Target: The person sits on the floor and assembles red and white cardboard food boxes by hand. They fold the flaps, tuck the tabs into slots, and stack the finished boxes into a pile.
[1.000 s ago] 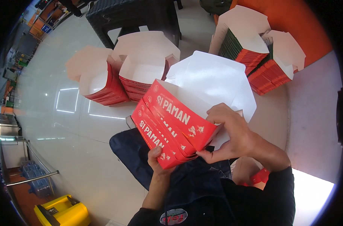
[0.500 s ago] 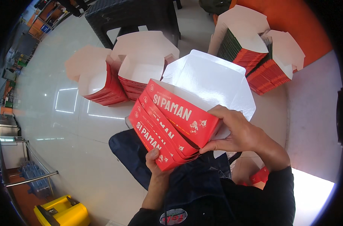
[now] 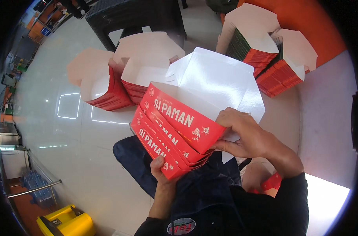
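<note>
Several red cardboard food boxes (image 3: 147,138), nested in one another, rest tilted in front of me. My left hand (image 3: 162,173) is closed on their lower corner, its thumb pressed on the lowest red front and its other fingers hidden underneath. The topmost box (image 3: 187,120) stands a little proud of the rest at its right end. There my right hand (image 3: 248,135) pinches its right end wall, with the fingers over the edge and the thumb low at the corner. This box's shiny white lid (image 3: 222,76) is spread open away from me.
Two stacks of nested red boxes, a left one (image 3: 108,92) and a nearer-middle one (image 3: 147,70), stand beyond. Further box stacks (image 3: 279,76) are at the right by an orange surface (image 3: 312,27). A black plastic stool (image 3: 135,19) stands behind; a yellow container (image 3: 67,222) is at lower left.
The topmost box has settled slightly lower into the nested boxes, and the gap at its right end has narrowed. My right thumb has shifted up along the corner; my left hand keeps its hold.
</note>
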A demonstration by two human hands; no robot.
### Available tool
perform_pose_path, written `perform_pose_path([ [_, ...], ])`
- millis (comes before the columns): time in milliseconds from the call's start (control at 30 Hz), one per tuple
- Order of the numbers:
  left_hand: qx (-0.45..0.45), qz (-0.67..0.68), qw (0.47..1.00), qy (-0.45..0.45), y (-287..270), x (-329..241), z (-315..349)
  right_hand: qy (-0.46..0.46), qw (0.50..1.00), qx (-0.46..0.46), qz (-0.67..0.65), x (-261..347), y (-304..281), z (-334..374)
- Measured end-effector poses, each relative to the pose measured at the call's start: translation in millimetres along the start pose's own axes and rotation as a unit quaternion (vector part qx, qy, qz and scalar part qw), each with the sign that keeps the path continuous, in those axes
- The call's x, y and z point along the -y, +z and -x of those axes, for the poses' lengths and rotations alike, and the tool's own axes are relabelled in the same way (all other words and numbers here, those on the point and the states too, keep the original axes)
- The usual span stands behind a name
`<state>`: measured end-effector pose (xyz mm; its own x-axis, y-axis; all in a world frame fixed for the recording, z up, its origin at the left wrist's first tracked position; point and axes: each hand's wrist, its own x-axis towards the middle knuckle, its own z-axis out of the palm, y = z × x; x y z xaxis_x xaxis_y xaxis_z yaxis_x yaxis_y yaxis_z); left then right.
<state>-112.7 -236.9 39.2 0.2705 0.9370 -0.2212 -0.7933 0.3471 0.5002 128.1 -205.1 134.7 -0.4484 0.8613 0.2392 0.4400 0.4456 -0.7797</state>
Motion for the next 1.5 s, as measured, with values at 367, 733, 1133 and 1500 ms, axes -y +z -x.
perform_pose_path([
  [367, 0.020, 0.130, 0.991, 0.010, 0, 6, -3, 0.019, 1.000, -0.005, -0.009, 4, 1, -1],
  [733, 0.019, 0.113, 0.993, 0.004, 3, 7, 0, -0.077, 0.996, -0.030, -0.023, 0, 1, -5],
  [1133, 0.070, 0.160, 0.985, 0.004, -7, 11, -5, -0.101, 0.992, -0.064, -0.028, 2, -2, -6],
  [1500, 0.050, 0.135, 0.990, 0.008, -4, 13, -5, -0.114, 0.991, -0.063, -0.004, 2, -1, -5],
])
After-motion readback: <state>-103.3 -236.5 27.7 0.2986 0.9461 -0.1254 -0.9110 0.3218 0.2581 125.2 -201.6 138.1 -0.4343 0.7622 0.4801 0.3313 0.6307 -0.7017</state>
